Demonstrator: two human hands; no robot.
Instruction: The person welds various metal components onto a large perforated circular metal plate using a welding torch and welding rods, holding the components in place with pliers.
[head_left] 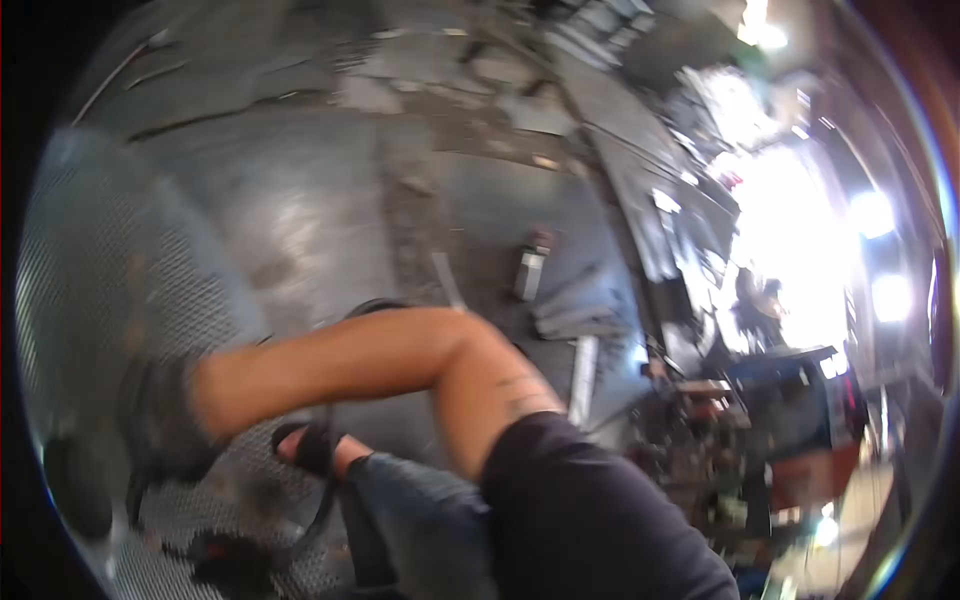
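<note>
Dark sleeve [590, 510] and forearm [340, 360] before metal sheets [310, 220]

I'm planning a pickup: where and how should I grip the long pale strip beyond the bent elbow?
Probably pinch the pale strip across its narrow width near mid-length, coming from above: it looks straight and slim, with its upper face exposed. Blur hides whether its edges are raised.

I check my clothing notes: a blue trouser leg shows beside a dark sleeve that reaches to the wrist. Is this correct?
Not quite. The head view shows the dark sleeve ending above the elbow, with the forearm bare below it. The blue trouser leg is correct.
</note>
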